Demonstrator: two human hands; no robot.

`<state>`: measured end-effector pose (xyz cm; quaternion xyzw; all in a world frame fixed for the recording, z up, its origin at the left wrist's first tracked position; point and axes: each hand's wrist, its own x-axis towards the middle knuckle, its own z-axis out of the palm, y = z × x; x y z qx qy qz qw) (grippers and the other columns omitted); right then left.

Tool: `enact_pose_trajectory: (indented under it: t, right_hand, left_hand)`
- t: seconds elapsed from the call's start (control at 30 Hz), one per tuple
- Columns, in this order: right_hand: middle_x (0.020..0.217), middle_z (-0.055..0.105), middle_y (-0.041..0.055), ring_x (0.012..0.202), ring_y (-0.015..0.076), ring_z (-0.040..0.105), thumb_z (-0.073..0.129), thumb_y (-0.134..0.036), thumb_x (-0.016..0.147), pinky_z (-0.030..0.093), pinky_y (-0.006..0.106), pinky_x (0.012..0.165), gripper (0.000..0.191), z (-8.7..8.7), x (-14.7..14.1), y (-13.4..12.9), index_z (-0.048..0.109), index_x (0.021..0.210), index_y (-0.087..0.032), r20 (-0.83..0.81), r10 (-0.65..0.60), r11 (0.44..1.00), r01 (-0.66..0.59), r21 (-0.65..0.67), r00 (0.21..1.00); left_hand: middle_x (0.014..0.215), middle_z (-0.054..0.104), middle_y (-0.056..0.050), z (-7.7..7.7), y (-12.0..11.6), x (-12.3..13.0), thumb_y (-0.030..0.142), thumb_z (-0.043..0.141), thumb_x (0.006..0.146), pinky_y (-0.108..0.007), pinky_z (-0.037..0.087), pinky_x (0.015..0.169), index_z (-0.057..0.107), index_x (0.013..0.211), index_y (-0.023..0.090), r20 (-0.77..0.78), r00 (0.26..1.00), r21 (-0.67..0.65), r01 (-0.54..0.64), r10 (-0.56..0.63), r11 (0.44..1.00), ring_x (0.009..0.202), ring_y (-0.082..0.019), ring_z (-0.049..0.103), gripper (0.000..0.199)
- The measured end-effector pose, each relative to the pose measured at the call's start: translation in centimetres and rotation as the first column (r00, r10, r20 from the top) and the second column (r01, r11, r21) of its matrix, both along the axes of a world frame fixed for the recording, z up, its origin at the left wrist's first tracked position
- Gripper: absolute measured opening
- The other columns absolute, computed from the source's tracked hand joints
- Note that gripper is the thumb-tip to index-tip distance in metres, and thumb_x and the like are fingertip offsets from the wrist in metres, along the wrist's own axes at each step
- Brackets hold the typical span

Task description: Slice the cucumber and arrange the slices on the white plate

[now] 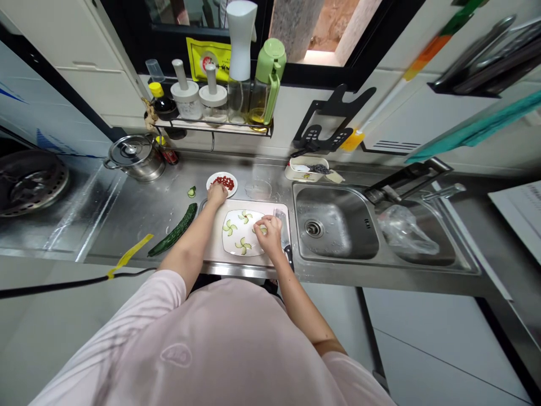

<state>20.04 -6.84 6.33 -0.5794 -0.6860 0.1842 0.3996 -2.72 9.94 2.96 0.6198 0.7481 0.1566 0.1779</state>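
My left hand (217, 194) reaches into a small white dish (209, 181) of chopped red pieces (226, 182). Its fingers are bunched at the near edge of the pieces; whatever lies between the tips is hidden. Over the right side of a squarish white plate (239, 228) hovers my right hand (269, 232), thumb and forefinger pinched together. Anything in that pinch is too small to name. On the plate, thin green-edged cucumber slices form several pinwheels (243, 246), one partly covered by my right hand. The plate rests on a pale cutting board (213, 248).
A knife (289, 256) with a black handle lies along the board's right edge. Left of the board are a whole cucumber (174, 230) and a cucumber end (191, 192). A lidded pot (135, 158) stands behind; a double sink (338, 220) is at right.
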Motion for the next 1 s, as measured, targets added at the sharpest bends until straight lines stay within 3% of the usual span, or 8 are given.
enact_pose_trajectory:
  t: [0.13, 0.3, 0.37, 0.47, 0.63, 0.73, 0.87, 1.0]
  right_hand:
    - [0.098, 0.055, 0.0063, 0.104, 0.0241, 0.047, 0.057, -0.027, 0.083, 0.034, 0.043, 0.097, 0.010, 0.3, -0.2, 0.0, 0.064, 0.078, -0.022, 0.011, 0.000, 1.000, 0.000, 0.012, 1.000]
    - [0.098, 0.056, 0.0064, 0.104, 0.0241, 0.046, 0.057, -0.027, 0.083, 0.035, 0.042, 0.096, 0.010, 0.8, -0.7, 0.3, 0.063, 0.077, -0.022, 0.011, 0.013, 1.000, -0.013, 0.010, 1.000]
    - [0.098, 0.055, 0.0063, 0.104, 0.0240, 0.047, 0.057, -0.027, 0.083, 0.035, 0.042, 0.096, 0.010, 0.9, -0.9, 0.6, 0.063, 0.078, -0.022, 0.012, 0.020, 1.000, -0.020, 0.016, 1.000]
    - [0.099, 0.055, 0.0064, 0.104, 0.0240, 0.047, 0.057, -0.027, 0.083, 0.035, 0.042, 0.096, 0.009, 1.1, -1.1, 1.0, 0.064, 0.079, -0.022, 0.007, 0.028, 0.999, -0.028, 0.028, 1.000]
    - [0.097, 0.057, 0.0060, 0.103, 0.0232, 0.049, 0.058, -0.027, 0.083, 0.032, 0.041, 0.098, 0.009, 2.2, -2.0, 2.1, 0.064, 0.078, -0.021, -0.057, 0.034, 0.999, -0.032, 0.033, 0.998]
    - [0.093, 0.061, 0.0055, 0.100, 0.0223, 0.052, 0.058, -0.030, 0.082, 0.037, 0.039, 0.094, 0.012, 3.5, -2.7, 2.9, 0.063, 0.075, -0.021, -0.185, 0.002, 1.000, -0.005, -0.013, 0.983]
    - [0.088, 0.062, 0.0040, 0.089, 0.0192, 0.056, 0.056, -0.038, 0.081, 0.046, 0.030, 0.073, 0.019, 5.6, -3.5, 4.1, 0.063, 0.080, -0.020, -0.439, -0.056, 0.991, -0.005, -0.137, 0.897]
    - [0.088, 0.063, 0.0034, 0.083, 0.0169, 0.058, 0.058, -0.041, 0.078, 0.047, 0.029, 0.072, 0.024, 7.3, -4.0, 4.9, 0.065, 0.082, -0.019, -0.569, -0.038, 0.985, -0.065, -0.158, 0.821]
  left_hand:
    - [0.092, 0.069, -0.010, -0.2, 0.0, -0.4, 0.025, 0.055, 0.077, -0.030, 0.046, 0.084, 0.068, 0.081, 0.017, 0.342, 0.932, 0.028, -0.135, 0.117, 0.990, 0.091, -0.021, 0.061, 0.016]
    - [0.078, 0.069, -0.005, 0.6, -0.3, 0.3, 0.030, 0.062, 0.074, -0.022, 0.047, 0.065, 0.066, 0.087, 0.013, 0.794, 0.555, -0.106, -0.274, 0.247, 0.956, 0.068, -0.011, 0.060, 0.022]
    - [0.078, 0.068, -0.004, 1.3, -0.8, 0.7, 0.033, 0.066, 0.073, -0.018, 0.044, 0.056, 0.066, 0.091, 0.013, 0.866, 0.422, -0.167, -0.265, 0.270, 0.950, 0.063, -0.009, 0.057, 0.027]
    - [0.082, 0.067, -0.003, 2.5, -1.9, 1.4, 0.038, 0.069, 0.072, -0.015, 0.033, 0.046, 0.065, 0.095, 0.016, 0.917, 0.288, -0.217, -0.223, 0.277, 0.950, 0.058, -0.006, 0.054, 0.033]
    - [0.090, 0.066, -0.005, 4.8, -4.4, 3.1, 0.041, 0.068, 0.075, -0.015, 0.027, 0.042, 0.064, 0.097, 0.017, 0.969, 0.101, -0.210, -0.153, 0.226, 0.966, 0.062, -0.007, 0.056, 0.033]
    - [0.093, 0.064, -0.004, 6.3, -6.3, 4.4, 0.037, 0.068, 0.075, -0.015, 0.026, 0.041, 0.064, 0.092, 0.018, 0.985, -0.051, -0.167, -0.111, 0.162, 0.980, 0.064, -0.005, 0.054, 0.026]
    - [0.090, 0.061, -0.001, 8.1, -8.7, 6.1, 0.035, 0.074, 0.070, -0.014, 0.029, 0.044, 0.062, 0.086, 0.019, 0.987, -0.146, -0.083, -0.121, 0.065, 0.989, 0.066, -0.004, 0.052, 0.026]
    - [0.085, 0.057, 0.002, 9.2, -10.2, 7.2, 0.033, 0.075, 0.068, -0.013, 0.028, 0.045, 0.061, 0.083, 0.019, 0.995, -0.099, -0.007, -0.138, -0.007, 0.990, 0.066, -0.004, 0.048, 0.025]
